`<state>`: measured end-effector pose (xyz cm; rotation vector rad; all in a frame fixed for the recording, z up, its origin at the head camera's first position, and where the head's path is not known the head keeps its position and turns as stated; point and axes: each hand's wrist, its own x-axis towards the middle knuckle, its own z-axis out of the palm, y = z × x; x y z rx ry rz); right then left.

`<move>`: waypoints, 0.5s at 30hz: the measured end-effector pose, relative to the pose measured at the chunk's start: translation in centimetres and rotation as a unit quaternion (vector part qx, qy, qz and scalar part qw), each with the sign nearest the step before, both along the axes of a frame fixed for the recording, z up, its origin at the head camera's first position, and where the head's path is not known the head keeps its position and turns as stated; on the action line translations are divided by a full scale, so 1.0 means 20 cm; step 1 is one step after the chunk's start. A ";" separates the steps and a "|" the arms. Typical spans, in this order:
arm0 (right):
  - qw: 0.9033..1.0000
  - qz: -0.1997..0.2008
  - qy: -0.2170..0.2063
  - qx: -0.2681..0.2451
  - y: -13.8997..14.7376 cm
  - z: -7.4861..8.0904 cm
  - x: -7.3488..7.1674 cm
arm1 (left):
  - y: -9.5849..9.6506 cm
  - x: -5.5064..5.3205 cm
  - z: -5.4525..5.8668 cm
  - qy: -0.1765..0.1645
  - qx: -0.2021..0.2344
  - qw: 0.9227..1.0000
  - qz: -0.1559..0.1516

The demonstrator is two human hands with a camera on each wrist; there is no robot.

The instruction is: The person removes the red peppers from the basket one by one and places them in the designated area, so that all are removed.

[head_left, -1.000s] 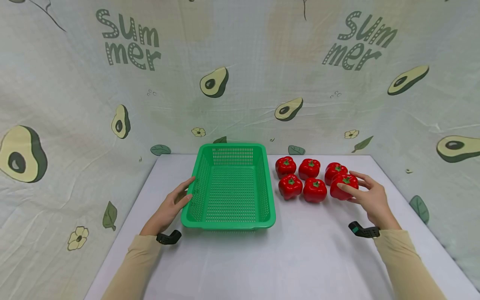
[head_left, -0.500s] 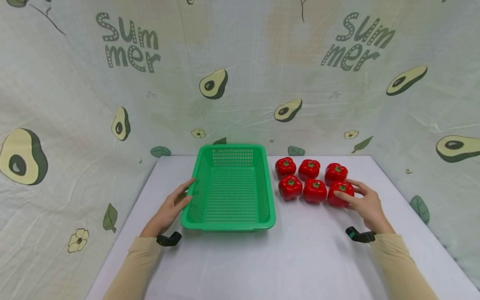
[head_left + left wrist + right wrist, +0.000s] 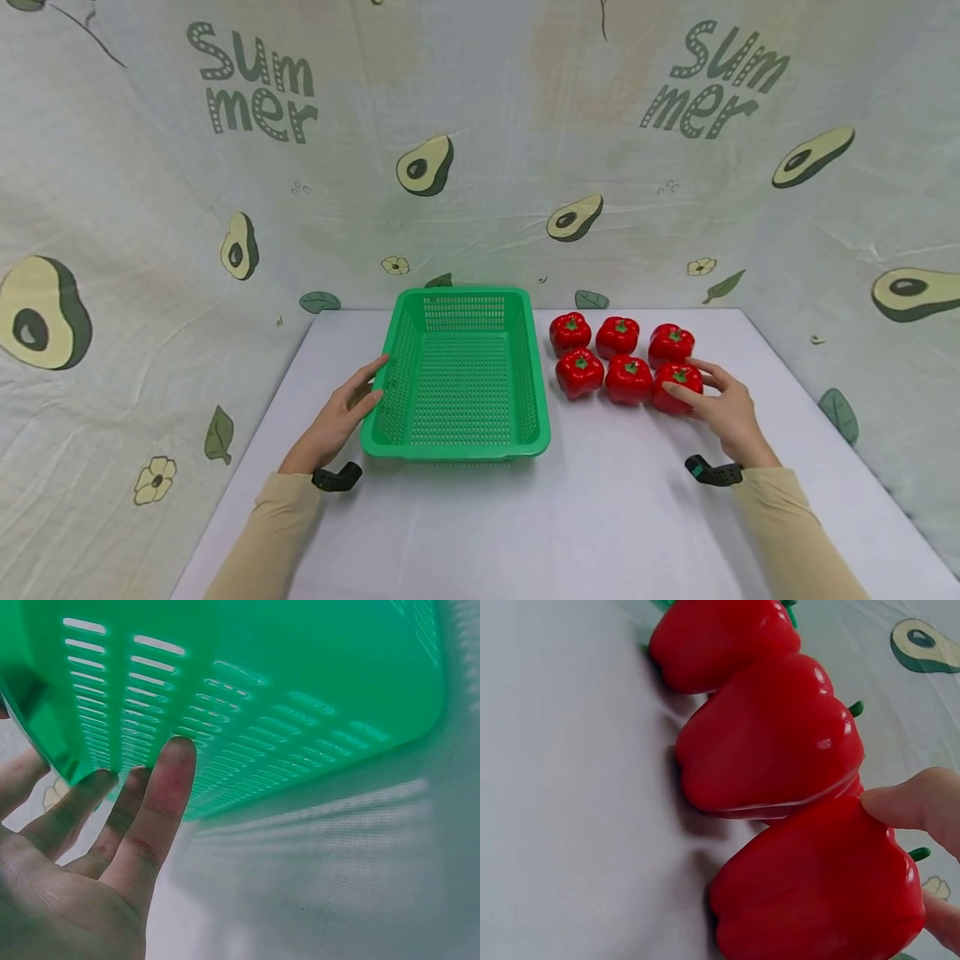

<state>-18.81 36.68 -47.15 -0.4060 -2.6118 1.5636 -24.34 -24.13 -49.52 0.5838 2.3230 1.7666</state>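
Note:
My right hand (image 3: pixel 731 412) grips a red bell pepper (image 3: pixel 675 392), its thumb across the near side and its fingers on the far side. This pepper is at the right end of the front row, close beside the middle pepper (image 3: pixel 772 742), and its base is near the white tabletop in the right wrist view. My left hand (image 3: pixel 333 421) rests against the left side of a green plastic basket (image 3: pixel 455 452). Fairly straight fingers (image 3: pixel 174 761) touch its slotted outer wall in the left wrist view. Nothing lies inside the basket.
Several other red bell peppers stand in two rows right of the basket, among them a back left one (image 3: pixel 570 333) and a back right one (image 3: pixel 670 343). A printed cloth (image 3: pixel 487 233) hangs behind the white table (image 3: pixel 585 517).
My right hand has lowered the bell pepper and shifted it left, up to the front row's right end. My left hand and the basket have stayed in place.

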 end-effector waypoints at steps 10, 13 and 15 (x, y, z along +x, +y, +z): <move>1.000 0.009 -0.009 0.011 0.02 0.04 0.04 | -0.02 0.00 0.00 -0.030 0.014 0.999 0.001; 0.999 0.004 -0.007 0.032 0.05 0.14 0.07 | -0.06 -0.01 0.05 -0.015 -0.012 1.000 -0.015; 0.998 0.002 0.005 0.067 0.08 0.23 0.08 | -0.11 -0.02 0.11 0.001 -0.028 0.999 -0.027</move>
